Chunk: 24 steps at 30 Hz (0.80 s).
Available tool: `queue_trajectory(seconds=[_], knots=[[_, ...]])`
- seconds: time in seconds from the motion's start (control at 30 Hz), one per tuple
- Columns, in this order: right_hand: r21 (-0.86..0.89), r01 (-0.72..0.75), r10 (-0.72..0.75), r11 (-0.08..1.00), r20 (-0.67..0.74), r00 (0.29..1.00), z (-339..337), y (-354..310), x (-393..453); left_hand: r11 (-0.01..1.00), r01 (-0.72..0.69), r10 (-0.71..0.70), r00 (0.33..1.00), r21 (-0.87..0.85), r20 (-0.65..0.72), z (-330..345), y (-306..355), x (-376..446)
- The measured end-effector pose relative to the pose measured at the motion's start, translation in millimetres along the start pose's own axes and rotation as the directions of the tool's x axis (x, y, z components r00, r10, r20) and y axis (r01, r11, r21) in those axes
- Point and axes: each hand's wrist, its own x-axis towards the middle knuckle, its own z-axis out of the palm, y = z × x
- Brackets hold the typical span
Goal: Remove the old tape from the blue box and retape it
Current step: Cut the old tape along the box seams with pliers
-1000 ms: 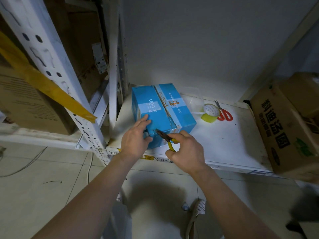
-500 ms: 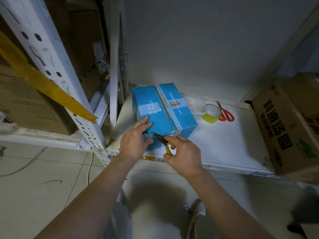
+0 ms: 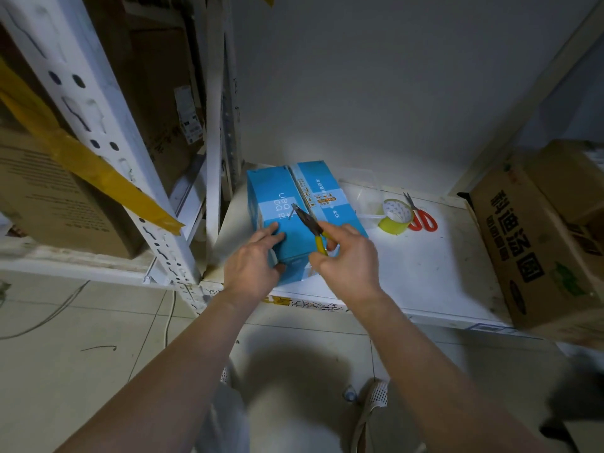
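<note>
- Head view: the blue box sat on the white shelf, near its left front corner, with the top seam running away from us.
- Our left hand pressed on the near left corner of the box, fingers fairly straight on the top face and thumb on the front, gripping nothing.
- Our right hand was curled round the yellow handles of the pliers, whose dark tip lay over the top of the box, just left of the seam.
- A thin pale shred at the tip looked like old tape; we could not tell if the tip had caught it.
- We judged the peeling barely begun. Done well, it meant nipping only the tape edge, pulling low along the seam, and bracing the box so it would not slide.
- To the right lay a tape roll touching red scissors, well apart from the box.
- A brown carton crowded the far right, and a rack post stood left; neither blocked the seam.
</note>
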Motion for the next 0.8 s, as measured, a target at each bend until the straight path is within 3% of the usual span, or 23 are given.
queue_trajectory(seconds=[0.1, 0.23, 0.37, 0.53, 0.8], knots=[[0.013, -0.037, 0.037, 0.999, 0.019, 0.999, -2, 3, 2, 0.999, -0.012, 0.011, 1.0, 0.041, 0.017, -2, 1, 1], [0.191, -0.165, 0.175, 0.968, -0.036, 0.984, 4, 25, 4, 0.994, -0.072, 0.071, 0.997, 0.083, 0.016, 1, -3, 1], [0.301, -0.294, 0.342, 0.907, -0.123, 0.931, -14, 42, 37, 0.995, -0.067, 0.075, 0.988, 0.068, -0.136, 1, -2, 12], [0.088, -0.431, 0.44, 0.898, -0.22, 0.871, -23, 76, 99, 0.995, -0.061, 0.077, 0.966, 0.073, -0.248, -1, 6, 44], [-0.15, -0.505, 0.505, 0.85, -0.04, 0.862, -11, 117, 155, 0.995, -0.102, 0.098, 0.969, -0.005, -0.225, 16, 13, 56]])
